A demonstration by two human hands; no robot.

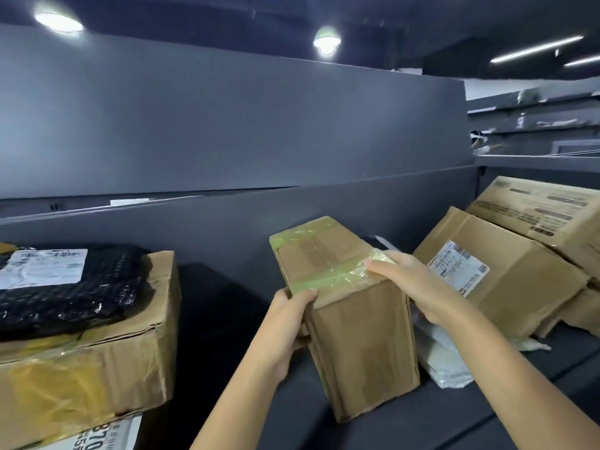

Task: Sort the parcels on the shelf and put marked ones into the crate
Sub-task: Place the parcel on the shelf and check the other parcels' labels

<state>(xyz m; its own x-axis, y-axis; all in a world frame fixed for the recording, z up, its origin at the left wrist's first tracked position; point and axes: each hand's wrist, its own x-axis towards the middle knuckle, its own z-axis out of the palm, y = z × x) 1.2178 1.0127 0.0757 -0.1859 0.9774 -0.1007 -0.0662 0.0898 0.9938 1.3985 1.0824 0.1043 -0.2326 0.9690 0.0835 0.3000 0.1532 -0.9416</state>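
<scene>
Head view: L hand (287,323) and R hand (412,282), centre frame, both hold the taped box (357,323). L hand grips its near left top corner, thumb on top on the green tape, fingers down the left side. R hand clasps the right top edge, fingers laid over the crinkled tape, palm against the right side. Both forearms are bare and come in from the bottom of the frame.

The box is plain brown cardboard, stood tall and tilted a bit, w/ greenish clear tape round its top. Its lower end sits at the dark shelf (224,323); can't tell if it rests there or is just off it.

Left of frame: worn carton (107,362) w/ yellowish tape, and a black bubble mailer (74,297) lying on top of it, white label (42,267) facing up. Below that carton, bottom left, a white printed parcel (104,438), digits partly visible.

Right of frame: labelled carton (519,287) leaning, its sticker turned toward the camera, just beside the R hand. Behind it, upper right, a printed carton (548,212). A white poly bag (444,362) lies just right of the taped box, partly under the labelled carton.
</scene>
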